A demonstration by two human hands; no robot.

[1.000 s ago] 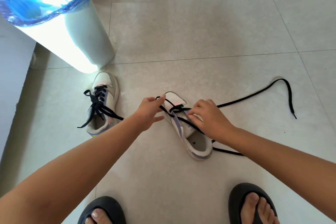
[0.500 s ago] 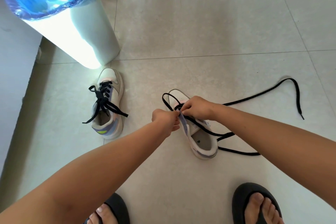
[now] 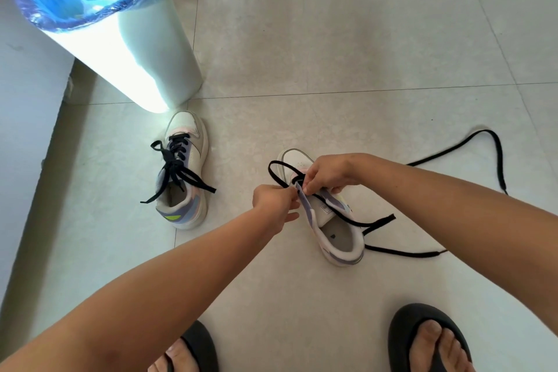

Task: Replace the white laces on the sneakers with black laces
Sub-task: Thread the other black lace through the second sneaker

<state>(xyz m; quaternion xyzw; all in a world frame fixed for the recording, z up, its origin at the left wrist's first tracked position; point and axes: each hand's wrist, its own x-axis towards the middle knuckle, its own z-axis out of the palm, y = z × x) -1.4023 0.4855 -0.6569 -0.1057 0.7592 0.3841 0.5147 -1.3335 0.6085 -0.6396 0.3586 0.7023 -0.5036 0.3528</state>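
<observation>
Both hands have closed in on the front eyelets of the right-hand sneaker [image 3: 324, 208] since a second ago, when they were spread apart along its lacing. I read the left hand [image 3: 273, 201] as pinching the black lace [image 3: 377, 222] just beside the sneaker's near-left edge, fingers curled. I see the right hand [image 3: 324, 174] gripping the same lace over the tongue, touching the sneaker. Judged from this, step status is early threading: only the lowest eyelets carry lace, a loop stands off beyond the toe, and long slack trails right of the sneaker across the floor [image 3: 362, 39]. Upper eyelets remain open. This sneaker is off-white with lilac panels, lying heel toward me. Left of it, well apart, the second sneaker [image 3: 184, 175] is fully laced in black. No white laces are visible. Beyond that one stands a lined bin [image 3: 120, 39].
</observation>
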